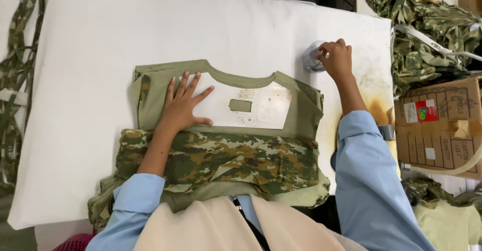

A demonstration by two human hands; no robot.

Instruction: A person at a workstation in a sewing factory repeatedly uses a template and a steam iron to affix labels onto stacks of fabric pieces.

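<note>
Pressing olive shirt (221, 125), right hand (336, 57) touching clear tub (314, 57).

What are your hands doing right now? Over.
Left hand flat on card inside shirt. Right hand on clear tub. Nothing between.

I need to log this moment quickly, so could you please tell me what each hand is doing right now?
Left hand: open, fingers spread, pressing flat on the white card inside the olive shirt.
Right hand: fingers curled on a small clear round container.
</note>
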